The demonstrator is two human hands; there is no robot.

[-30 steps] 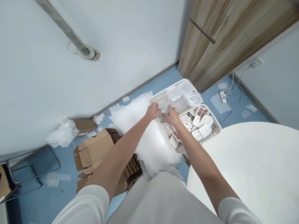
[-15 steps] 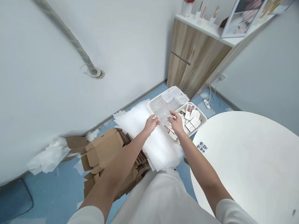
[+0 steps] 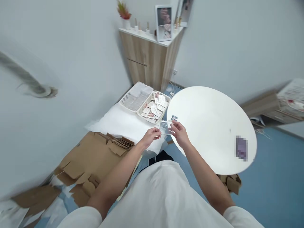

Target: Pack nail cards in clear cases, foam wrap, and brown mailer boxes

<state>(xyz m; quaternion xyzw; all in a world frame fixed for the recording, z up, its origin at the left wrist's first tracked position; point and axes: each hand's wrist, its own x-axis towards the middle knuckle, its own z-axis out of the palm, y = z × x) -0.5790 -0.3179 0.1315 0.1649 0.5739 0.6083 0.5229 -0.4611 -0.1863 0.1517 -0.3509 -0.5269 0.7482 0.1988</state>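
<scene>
Between my two hands is a small clear plastic box (image 3: 166,128), held up near the left rim of the round white table (image 3: 209,126). My left hand (image 3: 150,136) pinches its left side, fingers closed. On the opposite side, my right hand (image 3: 178,131) grips the right edge between thumb and fingers. Just behind the box, a cluster of small blue-purple pieces (image 3: 174,118) lies on the table. Beyond my hands are a white basket of small printed cards (image 3: 155,107) and a basket of clear plastic boxes (image 3: 136,97).
Flattened brown cardboard boxes (image 3: 92,155) are stacked at left beside white foam sheets (image 3: 114,122). A wooden cabinet (image 3: 144,60) stands in the corner with a picture frame (image 3: 163,23) on top. A blurred purple item (image 3: 241,148) lies on the table's right side.
My view has swung right, toward the round table. Both hands have moved from over the baskets to the table's left edge, carrying the clear plastic box.
</scene>
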